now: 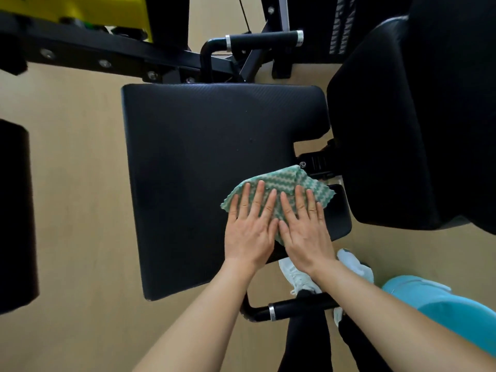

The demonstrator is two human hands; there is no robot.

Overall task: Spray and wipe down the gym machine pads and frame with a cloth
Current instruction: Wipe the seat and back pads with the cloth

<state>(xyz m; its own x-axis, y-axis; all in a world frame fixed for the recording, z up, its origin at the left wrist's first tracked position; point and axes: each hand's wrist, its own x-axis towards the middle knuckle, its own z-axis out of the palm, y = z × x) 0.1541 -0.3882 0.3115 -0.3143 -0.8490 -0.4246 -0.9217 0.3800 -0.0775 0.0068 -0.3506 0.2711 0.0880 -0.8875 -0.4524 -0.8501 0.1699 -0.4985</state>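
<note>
A green and white zigzag cloth (284, 181) lies on the right part of the black seat pad (201, 157). My left hand (251, 226) and my right hand (304, 226) lie flat side by side on the cloth, fingers straight, pressing it onto the pad. The black back pad (402, 116) rises at the right. The black frame bar (88, 53) with bolts runs across the top left. No spray bottle is in view.
A black handle with a metal ring (264, 40) sits beyond the seat, and another handle (295, 307) sits near my legs. A yellow machine part (80, 12) is at top left. Another black pad (16, 216) is at the left edge. The floor (75, 183) is light wood.
</note>
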